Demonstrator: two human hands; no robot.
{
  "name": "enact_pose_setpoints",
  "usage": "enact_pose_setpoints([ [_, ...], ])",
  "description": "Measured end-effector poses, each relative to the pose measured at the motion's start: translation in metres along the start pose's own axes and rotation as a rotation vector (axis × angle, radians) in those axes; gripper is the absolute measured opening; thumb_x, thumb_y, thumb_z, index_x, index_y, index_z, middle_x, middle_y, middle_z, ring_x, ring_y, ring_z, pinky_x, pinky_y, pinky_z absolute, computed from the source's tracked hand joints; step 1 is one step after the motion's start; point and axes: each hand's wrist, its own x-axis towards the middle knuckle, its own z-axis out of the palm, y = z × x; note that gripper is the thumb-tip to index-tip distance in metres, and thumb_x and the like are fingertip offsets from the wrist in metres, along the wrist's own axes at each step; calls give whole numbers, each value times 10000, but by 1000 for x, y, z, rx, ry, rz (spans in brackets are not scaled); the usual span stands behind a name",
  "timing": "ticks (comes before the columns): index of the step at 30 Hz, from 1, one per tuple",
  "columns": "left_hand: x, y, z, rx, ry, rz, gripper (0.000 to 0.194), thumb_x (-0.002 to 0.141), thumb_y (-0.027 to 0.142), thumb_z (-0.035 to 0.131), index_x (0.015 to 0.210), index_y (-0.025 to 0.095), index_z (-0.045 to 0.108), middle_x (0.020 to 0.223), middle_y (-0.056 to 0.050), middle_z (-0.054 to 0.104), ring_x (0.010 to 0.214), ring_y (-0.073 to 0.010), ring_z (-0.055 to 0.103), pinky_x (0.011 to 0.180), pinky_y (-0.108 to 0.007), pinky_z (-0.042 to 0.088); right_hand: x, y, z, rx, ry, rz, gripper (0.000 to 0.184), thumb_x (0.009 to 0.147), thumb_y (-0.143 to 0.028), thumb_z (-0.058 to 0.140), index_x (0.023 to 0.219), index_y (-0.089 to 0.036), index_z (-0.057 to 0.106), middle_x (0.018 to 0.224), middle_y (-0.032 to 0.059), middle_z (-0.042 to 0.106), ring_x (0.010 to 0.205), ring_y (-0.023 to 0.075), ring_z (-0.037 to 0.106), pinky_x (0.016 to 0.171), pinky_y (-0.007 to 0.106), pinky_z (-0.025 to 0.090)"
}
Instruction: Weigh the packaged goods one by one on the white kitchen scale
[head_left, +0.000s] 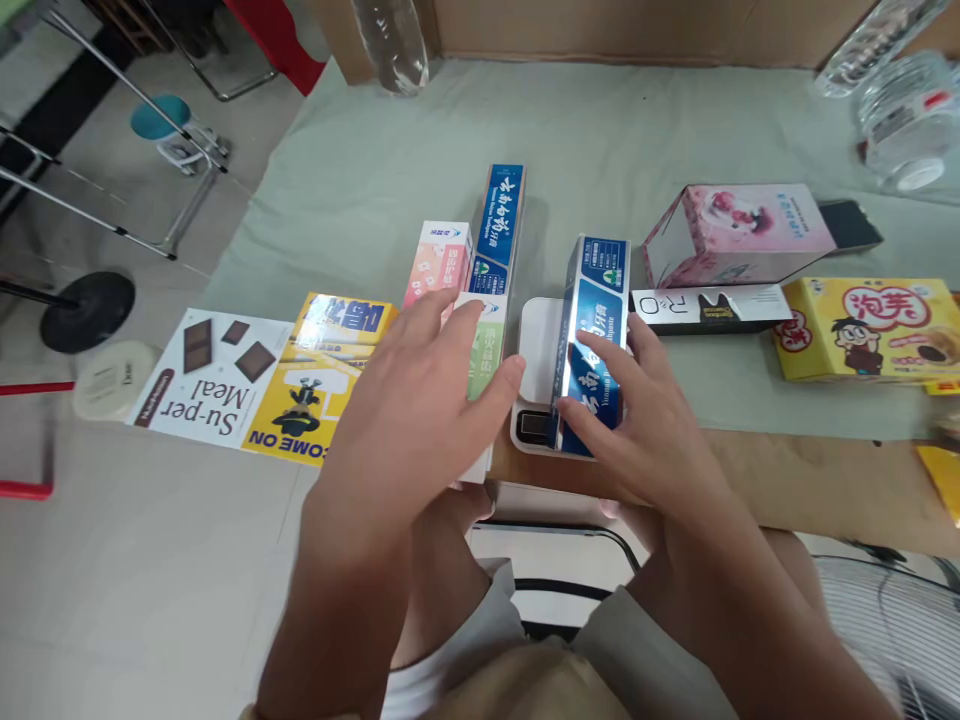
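My right hand [645,410] is closed around a blue toothpaste box [592,315], thumb near its left edge and other fingers along its right side. That box lies lengthwise over a small white kitchen scale [538,350] with a dark display. My left hand [420,410] hovers over or rests on a green-and-white box [487,345], fingers spread and thumb apart; contact cannot be made out. Just beyond its fingertips are a pink-and-white box [437,262] and a second blue toothpaste box [498,225], side by side.
On the left lie a yellow box [337,325] and a white box with chocolate pictures [214,375]. To the right are a pink floral box [757,225], a black-and-white box [709,308] and a yellow snack box [870,330]. Clear plastic bottles [394,45] stand at the back.
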Motion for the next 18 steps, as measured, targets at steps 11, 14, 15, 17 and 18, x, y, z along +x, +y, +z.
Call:
enact_pose_setpoints([
  [11,-2,-33,43,69,-74,-42,788,889,472,745,1587,205,494,1758,-177,347,1639,-453,302,1304,-692,306,-2,-8,8,22,-39,82,748,795,-606,702,1480,-331,577,1694,157,374,1483,442,505,1013,621,597],
  [14,-4,-34,45,45,-29,-32,738,886,416,734,1558,201,516,1735,-180,391,1619,-445,344,1291,-686,333,-3,-8,10,57,4,100,700,783,-532,706,1444,-335,586,1626,148,455,1407,427,574,998,617,606],
  [15,-4,-34,45,36,-19,-26,727,889,409,728,1554,203,517,1731,-179,397,1615,-443,350,1286,-684,341,-4,-6,11,69,26,99,703,775,-502,711,1446,-342,578,1592,140,495,1373,422,599,1004,631,600],
  [17,-5,-35,46,19,-4,-16,713,897,407,715,1549,197,518,1725,-182,403,1610,-444,355,1280,-681,352,-5,-3,12,107,43,107,751,753,-451,744,1472,-362,547,1510,127,576,1280,400,657,987,639,608],
  [18,-5,-35,47,13,2,-14,705,900,407,710,1546,196,522,1722,-182,407,1607,-445,358,1278,-679,355,-6,-2,13,143,44,118,785,741,-432,767,1486,-368,529,1470,124,606,1216,381,688,953,621,627],
])
